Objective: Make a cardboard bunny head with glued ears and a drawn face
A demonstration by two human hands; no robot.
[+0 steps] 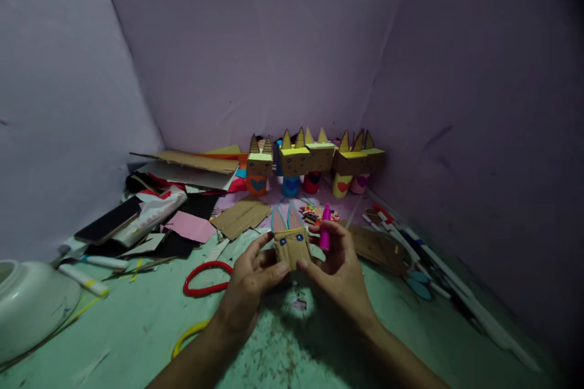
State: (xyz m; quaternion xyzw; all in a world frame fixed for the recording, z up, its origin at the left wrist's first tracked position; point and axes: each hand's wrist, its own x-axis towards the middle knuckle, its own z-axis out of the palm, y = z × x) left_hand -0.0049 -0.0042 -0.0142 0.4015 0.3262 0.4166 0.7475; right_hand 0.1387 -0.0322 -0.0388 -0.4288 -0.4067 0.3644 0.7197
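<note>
A small cardboard rabbit head [292, 249] with two tall pink-and-blue ears and two dark drawn eyes faces me at the centre of the head view. My left hand [255, 276] is closed on its left edge, thumb on the front near the bottom corner. On the other edge, my right hand [340, 270] pinches the lower corner with its thumb. The same hand also keeps a magenta marker [325, 228] upright between its fingers. The fingers behind the cardboard are partly hidden.
Several cardboard-headed figures [294, 163] stand along the back wall. Cardboard and paper scraps [189, 226] lie at the left, near a white bowl [39, 298]. Red-handled [207, 264] and yellow-handled [187, 337] tools lie by my left arm. Several markers [410, 246] line the right wall.
</note>
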